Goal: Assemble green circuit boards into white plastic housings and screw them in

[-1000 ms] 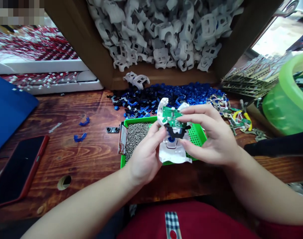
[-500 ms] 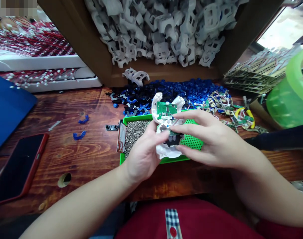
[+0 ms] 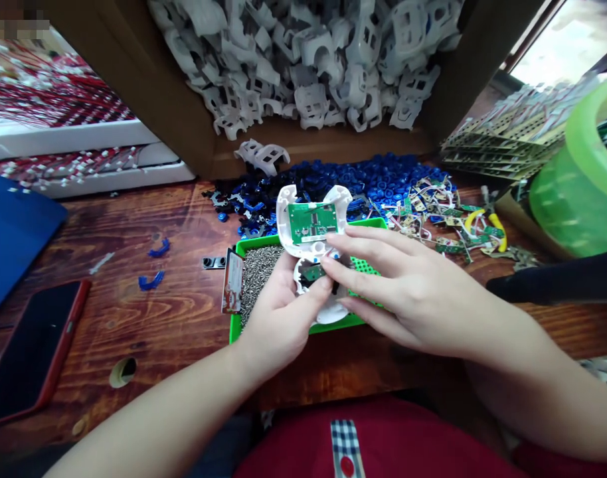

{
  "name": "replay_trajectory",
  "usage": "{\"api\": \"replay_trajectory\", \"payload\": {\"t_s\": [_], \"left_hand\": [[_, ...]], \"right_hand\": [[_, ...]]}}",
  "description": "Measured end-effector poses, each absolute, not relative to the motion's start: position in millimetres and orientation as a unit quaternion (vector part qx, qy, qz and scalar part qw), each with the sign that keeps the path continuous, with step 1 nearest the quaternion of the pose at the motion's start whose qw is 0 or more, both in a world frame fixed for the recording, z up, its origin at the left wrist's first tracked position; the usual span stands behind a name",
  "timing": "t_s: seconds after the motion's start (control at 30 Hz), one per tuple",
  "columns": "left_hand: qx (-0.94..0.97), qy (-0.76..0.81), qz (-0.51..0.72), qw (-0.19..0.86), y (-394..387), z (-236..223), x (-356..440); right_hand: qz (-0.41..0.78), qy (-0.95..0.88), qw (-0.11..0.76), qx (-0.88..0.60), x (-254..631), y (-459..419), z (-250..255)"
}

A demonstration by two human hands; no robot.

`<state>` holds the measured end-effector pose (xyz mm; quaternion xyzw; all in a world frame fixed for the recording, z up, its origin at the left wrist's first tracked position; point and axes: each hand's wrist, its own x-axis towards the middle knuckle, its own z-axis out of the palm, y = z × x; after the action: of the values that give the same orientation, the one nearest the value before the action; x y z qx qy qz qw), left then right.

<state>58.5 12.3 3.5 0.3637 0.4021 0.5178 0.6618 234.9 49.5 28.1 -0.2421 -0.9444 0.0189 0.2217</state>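
My left hand [image 3: 278,318] holds a white plastic shell [image 3: 311,229] upright over the green tray [image 3: 293,326]. A green circuit board [image 3: 312,222] lies seated in the shell's upper half. My right hand [image 3: 408,292] rests its fingertips on the shell's lower part, where a small green board and a black piece [image 3: 316,273] sit. The thumb of the left hand presses there too.
The green tray holds several small screws [image 3: 258,272]. Behind it lie blue buttons [image 3: 378,182], wired boards [image 3: 433,212] and a cardboard box [image 3: 184,126] of white shells. A red phone [image 3: 29,345] lies at the left, a green tub [image 3: 577,192] at the right.
The shell has turned so the green board faces me squarely, and the black piece has gone lower into the shell. My right fingers slid down from the board to the lower part.
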Motion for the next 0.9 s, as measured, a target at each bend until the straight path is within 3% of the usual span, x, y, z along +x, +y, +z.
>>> {"api": "replay_trajectory", "payload": {"t_s": [0.1,0.2,0.3,0.4,0.5,0.7,0.9], "left_hand": [[0.357,0.412,0.525,0.653,13,5,59],[0.359,0.405,0.539,0.646,13,5,58],[0.365,0.389,0.547,0.645,13,3,58],[0.387,0.378,0.562,0.626,13,0,58],[0.411,0.377,0.570,0.603,13,-2,59],[0.441,0.405,0.549,0.584,13,-5,58],[0.431,0.447,0.515,0.592,14,-3,58]], "right_hand": [[0.051,-0.935,0.245,-0.251,231,49,25],[0.112,-0.886,0.335,-0.300,230,48,25],[0.259,-0.761,0.405,-0.435,232,49,25],[0.464,-0.675,0.323,-0.474,231,51,22],[0.583,-0.636,0.266,-0.430,225,53,16],[0.628,-0.586,0.325,-0.396,217,53,10],[0.583,-0.593,0.369,-0.414,211,50,6]]}}
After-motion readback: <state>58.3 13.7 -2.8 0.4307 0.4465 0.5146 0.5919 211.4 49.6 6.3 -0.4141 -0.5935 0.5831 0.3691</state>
